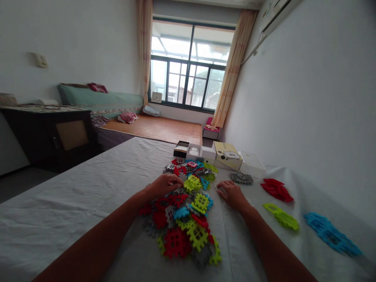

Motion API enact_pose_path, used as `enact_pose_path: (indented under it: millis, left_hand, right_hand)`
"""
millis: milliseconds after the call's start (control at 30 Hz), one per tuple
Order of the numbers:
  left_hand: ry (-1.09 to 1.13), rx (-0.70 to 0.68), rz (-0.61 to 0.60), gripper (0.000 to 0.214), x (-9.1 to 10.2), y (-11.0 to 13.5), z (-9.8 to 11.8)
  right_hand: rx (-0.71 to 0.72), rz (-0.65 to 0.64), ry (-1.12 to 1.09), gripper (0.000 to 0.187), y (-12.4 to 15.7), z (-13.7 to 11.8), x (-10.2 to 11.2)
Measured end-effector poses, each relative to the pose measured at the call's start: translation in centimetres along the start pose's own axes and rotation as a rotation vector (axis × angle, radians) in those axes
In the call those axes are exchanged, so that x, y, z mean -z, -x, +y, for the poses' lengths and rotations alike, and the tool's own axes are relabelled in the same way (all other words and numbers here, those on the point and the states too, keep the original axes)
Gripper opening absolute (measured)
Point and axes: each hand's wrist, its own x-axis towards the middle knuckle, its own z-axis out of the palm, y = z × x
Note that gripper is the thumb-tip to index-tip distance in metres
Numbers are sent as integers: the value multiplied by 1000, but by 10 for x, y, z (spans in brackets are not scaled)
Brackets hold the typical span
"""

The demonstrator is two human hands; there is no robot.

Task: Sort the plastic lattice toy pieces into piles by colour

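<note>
Yellow box (227, 154), lettering (230, 146) illegible, left hand (168, 183) over colourful pieces (181, 212), right hand (232, 194) by white pieces (250, 202), grips unclear

Notched pieces (181, 212) in red, grey, blue and lime, jumbled together

Both forearms are bare and angle inward from the lower corners. The left forearm (108, 223) slants up to the right, ending in the left hand (165, 185) — back up, fingers bent together and pointing rightward. The right forearm (261, 227) leans up to the left; the right hand (233, 194) is palm down, fingers loosely bent — well apart from the left.
</note>
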Motion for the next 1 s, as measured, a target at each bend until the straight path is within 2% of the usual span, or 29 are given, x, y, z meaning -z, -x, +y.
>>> enact_pose_path:
  millis: [133,367,500,567,633,733,833,1000]
  left_hand:
    - [1,5,-1,27,-1,0,-1]
    - [23,11,-8,27,-2,0,-3]
    - [13,17,4,28,0,0,-1]
    - [17,14,0,28,0,0,-1]
    - [16,4,-5,27,-1,0,-3]
    - [-7,-22,-15,27,-2,0,-4]
    - [-21,-29,-20,26,-2,0,-3]
    - [-10,-5,-10,26,0,1,0]
  right_hand:
    - [-40,94,-16,28,2,2,5]
    - [-18,64,-188,29,-2,-1,-3]
    - [-76,34,-267,25,0,15,8]
    - [-134,13,-231,28,2,26,13]
    - [-156,56,-132,31,2,32,12]
    - [-84,126,-16,38,-1,25,-1]
    - [21,55,-15,42,-7,8,-13]
    - [117,-17,-89,27,-7,-8,-5]
